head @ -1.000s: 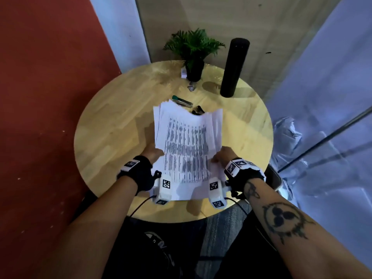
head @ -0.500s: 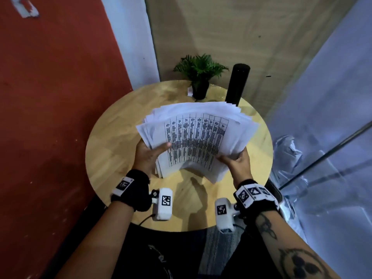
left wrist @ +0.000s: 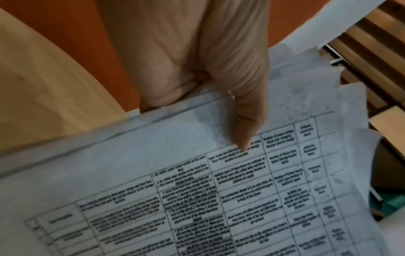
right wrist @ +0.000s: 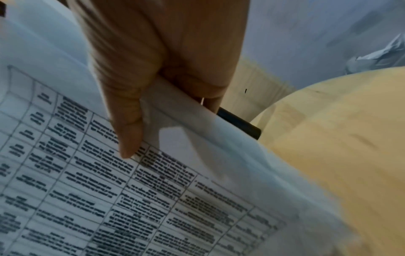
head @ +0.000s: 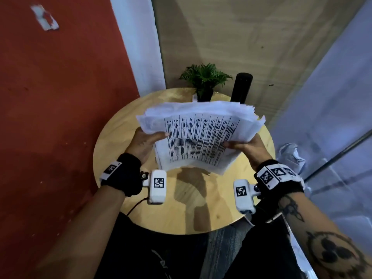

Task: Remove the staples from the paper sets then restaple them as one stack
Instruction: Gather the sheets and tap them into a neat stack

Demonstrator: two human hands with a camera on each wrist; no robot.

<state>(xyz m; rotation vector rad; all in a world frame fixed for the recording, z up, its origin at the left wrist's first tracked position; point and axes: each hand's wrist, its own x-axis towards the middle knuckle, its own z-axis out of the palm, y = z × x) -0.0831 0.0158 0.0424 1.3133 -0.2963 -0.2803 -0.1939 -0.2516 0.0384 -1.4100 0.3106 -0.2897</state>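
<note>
Both hands, left (head: 144,144) and right (head: 246,147), grip the papers (head: 198,137) above the table (head: 112,137); only the head view shows a potted plant (head: 204,81).

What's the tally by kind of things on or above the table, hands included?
Hands: 2 (left hand, right hand)
White printed paper stack: 1
Green potted plant: 1
Tall black cylinder: 1
Round wooden table: 1
Total: 6

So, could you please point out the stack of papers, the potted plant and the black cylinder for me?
stack of papers (head: 199,139), head view, on the printed table of the top sheet.
potted plant (head: 205,76), head view, on the green leaves.
black cylinder (head: 241,88), head view, on its upright side, above the papers' edge.
</note>
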